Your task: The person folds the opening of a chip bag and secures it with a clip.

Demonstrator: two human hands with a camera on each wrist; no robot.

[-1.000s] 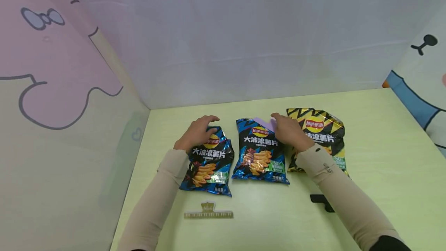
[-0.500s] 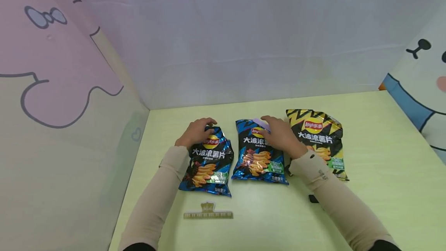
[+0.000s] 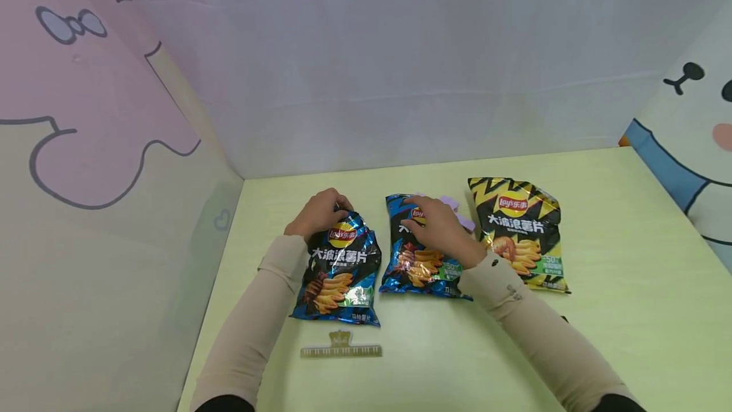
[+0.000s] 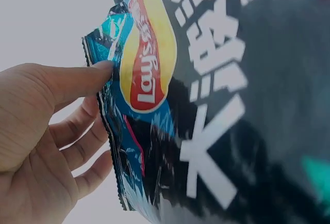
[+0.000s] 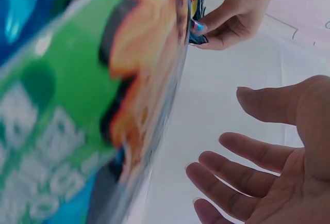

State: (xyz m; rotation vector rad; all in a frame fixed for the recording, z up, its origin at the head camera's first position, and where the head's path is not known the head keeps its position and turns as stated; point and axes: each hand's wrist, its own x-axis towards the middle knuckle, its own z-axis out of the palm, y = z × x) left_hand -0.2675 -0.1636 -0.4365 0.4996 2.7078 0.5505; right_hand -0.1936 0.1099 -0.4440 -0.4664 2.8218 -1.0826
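My left hand [image 3: 321,213] pinches the top edge of a blue and black Lay's chip bag [image 3: 337,278]. In the left wrist view the thumb [image 4: 82,79] presses on the front of the bag's crimped top, with fingers behind it. My right hand [image 3: 440,227] is over the upper part of a second blue chip bag [image 3: 423,266], fingers spread and nothing between them. In the right wrist view, a gap separates its fingertips [image 5: 250,97] from the bag pinched by the left hand. Purple pieces [image 3: 466,222] show behind the right hand at the second bag's top.
A yellow and black chip bag [image 3: 517,234] lies to the right. A gold, crown-topped clip [image 3: 341,348] with a piano-key pattern lies in front of the left bag. A dark object [image 3: 565,318] is mostly hidden by the right sleeve. Walls border the table's back and left.
My right hand has moved left, from beside the yellow bag to over the middle bag. The left hand now pinches its bag's top, and that bag has shifted slightly. More purple shows right of the hand.
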